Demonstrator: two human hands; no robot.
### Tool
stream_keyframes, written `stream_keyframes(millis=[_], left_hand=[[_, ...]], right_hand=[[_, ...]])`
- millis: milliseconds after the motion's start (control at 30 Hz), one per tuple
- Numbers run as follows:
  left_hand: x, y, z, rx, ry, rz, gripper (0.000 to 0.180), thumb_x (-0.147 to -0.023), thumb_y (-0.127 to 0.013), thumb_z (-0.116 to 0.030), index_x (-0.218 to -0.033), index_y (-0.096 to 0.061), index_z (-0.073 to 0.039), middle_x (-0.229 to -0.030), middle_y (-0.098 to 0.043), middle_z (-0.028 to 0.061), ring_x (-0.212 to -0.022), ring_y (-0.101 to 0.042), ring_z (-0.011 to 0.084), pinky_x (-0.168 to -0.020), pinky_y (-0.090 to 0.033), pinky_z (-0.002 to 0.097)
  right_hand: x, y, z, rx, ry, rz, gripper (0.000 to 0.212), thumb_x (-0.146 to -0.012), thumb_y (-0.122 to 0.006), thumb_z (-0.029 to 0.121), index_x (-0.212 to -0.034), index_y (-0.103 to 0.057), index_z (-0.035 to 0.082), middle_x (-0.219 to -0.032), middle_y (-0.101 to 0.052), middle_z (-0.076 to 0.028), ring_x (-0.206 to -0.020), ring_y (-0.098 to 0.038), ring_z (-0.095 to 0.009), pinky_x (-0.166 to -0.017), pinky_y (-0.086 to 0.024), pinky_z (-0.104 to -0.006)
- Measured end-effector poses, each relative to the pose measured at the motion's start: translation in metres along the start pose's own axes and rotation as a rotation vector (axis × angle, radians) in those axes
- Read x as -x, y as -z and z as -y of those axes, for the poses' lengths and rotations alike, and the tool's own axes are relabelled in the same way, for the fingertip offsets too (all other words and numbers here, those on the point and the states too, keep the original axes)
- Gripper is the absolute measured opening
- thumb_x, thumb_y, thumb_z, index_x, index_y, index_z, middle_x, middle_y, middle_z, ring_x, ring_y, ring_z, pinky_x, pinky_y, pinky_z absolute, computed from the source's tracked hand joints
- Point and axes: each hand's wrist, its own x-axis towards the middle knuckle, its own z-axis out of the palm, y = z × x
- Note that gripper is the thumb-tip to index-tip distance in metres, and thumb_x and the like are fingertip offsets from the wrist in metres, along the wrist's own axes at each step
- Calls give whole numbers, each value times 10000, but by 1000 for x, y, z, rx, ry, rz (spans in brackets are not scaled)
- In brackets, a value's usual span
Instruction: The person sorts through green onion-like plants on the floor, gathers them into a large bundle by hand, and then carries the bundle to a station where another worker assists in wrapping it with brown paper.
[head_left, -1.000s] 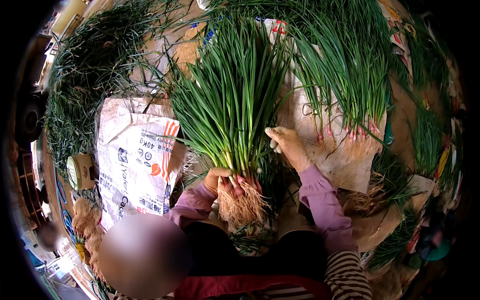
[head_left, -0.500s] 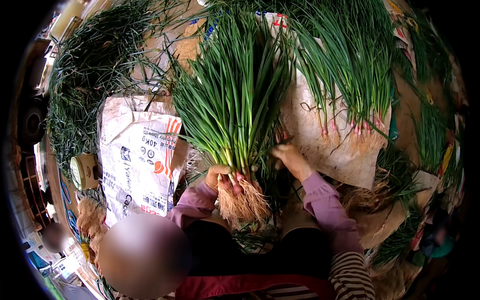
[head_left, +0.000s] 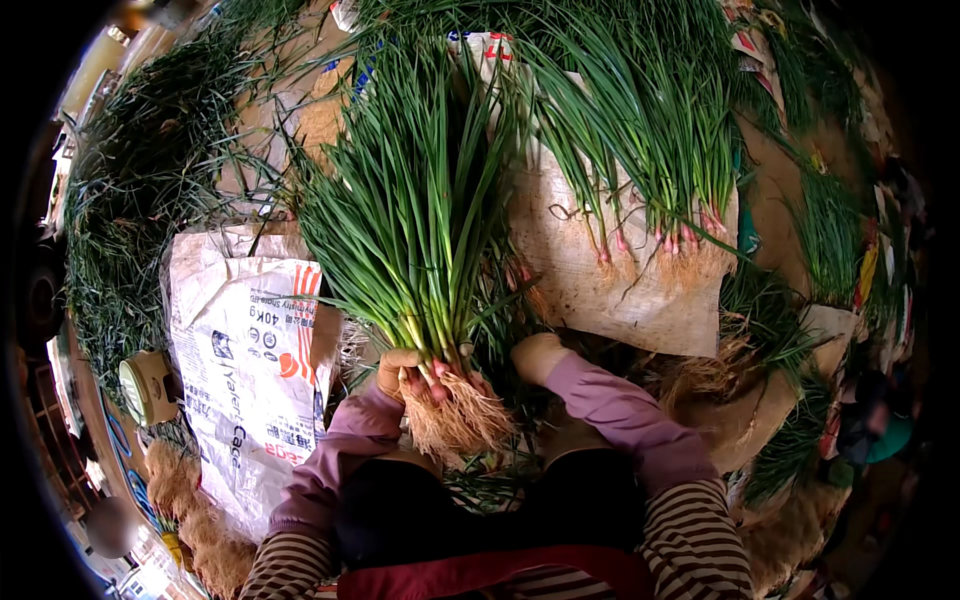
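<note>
Onions (head_left: 415, 230) fill the grip of the left hand (head_left: 399, 374); the right hand (head_left: 538, 358), grip unclear, is near the lower edge of the sheet (head_left: 630, 305).

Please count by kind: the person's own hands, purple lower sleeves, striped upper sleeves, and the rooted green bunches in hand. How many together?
Hands: 2 (left hand, right hand)
Purple lower sleeves: 2
Striped upper sleeves: 2
Rooted green bunch in the left hand: 1
Total: 7
</note>
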Motion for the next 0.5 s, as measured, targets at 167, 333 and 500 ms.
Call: stream_keyframes(millis=[167,333,500], left_hand=[[4,-36,-8,-3,36,325,573,-698,-574,-173,-1190,-420,77,-1093,-512,321,-1014,-518,474,-827,-437,583],[-7,-5,-24,-259,264,464,711,-688,-568,-183,-1270,-285,110,-1197,-412,365,-1079,-451,512,-832,-392,647],[2,-1,-18,-216,149,194,662,-665,-575,-229,-1217,-380,81,-1129,-483,333,-1000,-514,496,-852,-424,583]], right_hand=[[68,103,-67,-558,-419,-808,341,-826,-551,290,-865,-595,-45,-738,-621,-215,-608,-612,-291,-513,-477,-384],[21,92,-161,79,-475,-1133,246,-873,-534,223,-861,-616,-8,-548,-530,-46,-427,-463,-109,-388,-392,-275],[61,99,-119,-1454,-100,-1080,157,-840,-577,145,-816,-647,6,-551,-557,-29,-441,-489,-84,-392,-392,-244]])
